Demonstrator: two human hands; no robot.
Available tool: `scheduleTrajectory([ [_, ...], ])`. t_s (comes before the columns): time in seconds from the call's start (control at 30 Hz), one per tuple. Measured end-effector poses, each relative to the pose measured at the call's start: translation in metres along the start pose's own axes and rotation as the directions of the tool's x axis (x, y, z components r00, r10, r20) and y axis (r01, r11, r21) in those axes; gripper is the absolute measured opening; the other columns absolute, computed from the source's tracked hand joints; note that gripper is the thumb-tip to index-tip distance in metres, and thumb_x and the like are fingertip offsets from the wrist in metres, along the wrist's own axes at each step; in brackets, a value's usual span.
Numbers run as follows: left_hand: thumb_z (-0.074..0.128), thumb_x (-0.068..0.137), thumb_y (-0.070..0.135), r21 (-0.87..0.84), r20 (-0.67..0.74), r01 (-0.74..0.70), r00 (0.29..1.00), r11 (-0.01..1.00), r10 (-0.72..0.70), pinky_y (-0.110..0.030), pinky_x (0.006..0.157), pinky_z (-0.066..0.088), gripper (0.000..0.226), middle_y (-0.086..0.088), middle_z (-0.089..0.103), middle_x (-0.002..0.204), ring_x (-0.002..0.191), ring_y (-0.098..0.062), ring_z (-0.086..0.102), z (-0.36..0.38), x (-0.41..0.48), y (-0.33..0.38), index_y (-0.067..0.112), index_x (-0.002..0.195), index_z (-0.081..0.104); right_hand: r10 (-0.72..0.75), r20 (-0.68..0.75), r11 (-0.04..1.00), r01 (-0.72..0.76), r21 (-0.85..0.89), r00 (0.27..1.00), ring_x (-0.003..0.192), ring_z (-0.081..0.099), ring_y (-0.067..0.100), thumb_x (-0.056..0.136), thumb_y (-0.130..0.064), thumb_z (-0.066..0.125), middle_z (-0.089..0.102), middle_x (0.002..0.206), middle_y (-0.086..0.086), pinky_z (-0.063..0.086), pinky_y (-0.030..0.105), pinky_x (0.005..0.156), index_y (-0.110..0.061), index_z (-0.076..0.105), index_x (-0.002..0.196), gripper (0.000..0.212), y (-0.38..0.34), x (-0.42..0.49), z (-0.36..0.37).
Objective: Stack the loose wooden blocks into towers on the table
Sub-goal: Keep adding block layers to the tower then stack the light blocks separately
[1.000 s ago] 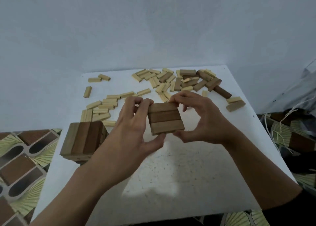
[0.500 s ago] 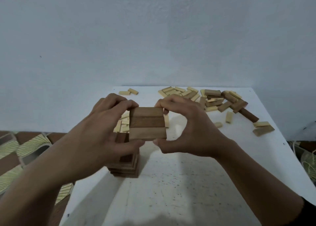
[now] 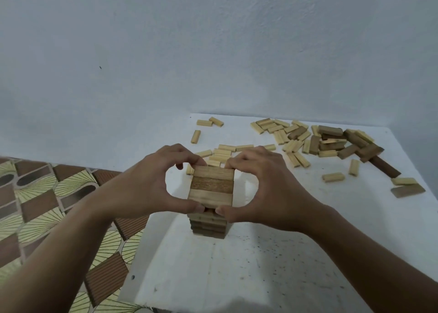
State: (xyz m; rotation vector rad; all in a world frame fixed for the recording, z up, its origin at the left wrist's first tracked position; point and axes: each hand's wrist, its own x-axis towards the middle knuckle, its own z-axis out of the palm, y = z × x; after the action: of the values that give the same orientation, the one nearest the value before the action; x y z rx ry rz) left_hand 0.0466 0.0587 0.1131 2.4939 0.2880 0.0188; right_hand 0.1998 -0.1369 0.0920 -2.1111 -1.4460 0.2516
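Note:
A layer of three wooden blocks (image 3: 211,185), pale, brown and pale, lies side by side on top of a short block tower (image 3: 208,225) on the white table (image 3: 272,265). My left hand (image 3: 151,184) pinches the layer's left edge with thumb and fingers. My right hand (image 3: 265,189) pinches its right edge the same way. The tower's upper courses are partly hidden behind my thumbs. Several loose blocks (image 3: 327,142), pale and dark, lie scattered across the far side of the table.
A grey wall (image 3: 213,51) rises right behind the table. The table's left edge (image 3: 142,248) runs close beside the tower, with a patterned tile floor (image 3: 47,206) below. More loose blocks (image 3: 407,187) lie near the right edge.
Both hands carried the three-block layer left and down onto the tower, which it now covers. The camera view shifted left with them.

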Motion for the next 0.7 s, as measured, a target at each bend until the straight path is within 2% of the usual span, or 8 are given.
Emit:
scheduleTrajectory([
  [0.17,0.09,0.062,0.05,-0.017,-0.019,-0.003,1.0,1.0,0.003,-0.018,0.085,0.035,0.065,0.02,0.055,0.122,0.114,-0.008,0.049,0.003,0.002,-0.005,0.046,0.12,0.059,0.011,0.009,1.0,-0.011,-0.001,1.0,0.118,0.03,-0.01,0.063,-0.067,0.082,0.054,0.125,-0.023,0.018,0.025,0.103,-0.03,0.061,0.129,0.079,0.0,0.0,-0.002],
  [0.3,0.091,0.061,0.048,-0.038,-0.012,-0.004,1.0,0.999,0.004,-0.018,0.086,0.036,0.065,0.019,0.056,0.123,0.116,-0.009,0.049,0.002,0.003,-0.007,0.045,0.119,0.06,0.018,0.015,1.0,-0.018,-0.005,1.0,0.116,0.033,-0.008,0.059,-0.075,0.078,0.055,0.122,-0.024,0.021,0.027,0.103,-0.032,0.062,0.128,0.082,0.0,0.0,-0.001],
  [0.4,0.09,0.06,0.05,-0.048,0.004,-0.004,1.0,0.999,0.004,-0.014,0.085,0.036,0.065,0.02,0.056,0.123,0.115,-0.007,0.049,0.002,0.003,-0.008,0.046,0.118,0.06,0.017,0.021,1.0,-0.017,-0.004,1.0,0.116,0.036,-0.006,0.058,-0.078,0.07,0.055,0.121,-0.024,0.022,0.028,0.102,-0.033,0.062,0.126,0.082,0.001,0.0,0.001],
  [0.6,0.087,0.057,0.057,-0.054,0.018,0.001,1.0,0.999,0.0,-0.004,0.081,0.034,0.069,0.02,0.057,0.123,0.116,-0.004,0.048,0.004,0.002,-0.011,0.045,0.12,0.059,0.014,0.029,1.0,-0.014,-0.002,0.999,0.117,0.037,-0.005,0.058,-0.079,0.068,0.057,0.123,-0.024,0.02,0.027,0.101,-0.034,0.063,0.126,0.082,0.002,-0.001,0.003],
  [0.7,0.087,0.058,0.057,-0.057,0.017,-0.001,1.0,0.998,0.002,-0.009,0.08,0.038,0.069,0.019,0.056,0.124,0.117,-0.005,0.048,0.006,0.001,-0.012,0.047,0.12,0.059,0.016,0.03,1.0,-0.016,0.0,0.999,0.116,0.037,-0.007,0.057,-0.079,0.069,0.057,0.122,-0.025,0.022,0.029,0.102,-0.034,0.063,0.126,0.082,0.002,-0.002,0.004],
])
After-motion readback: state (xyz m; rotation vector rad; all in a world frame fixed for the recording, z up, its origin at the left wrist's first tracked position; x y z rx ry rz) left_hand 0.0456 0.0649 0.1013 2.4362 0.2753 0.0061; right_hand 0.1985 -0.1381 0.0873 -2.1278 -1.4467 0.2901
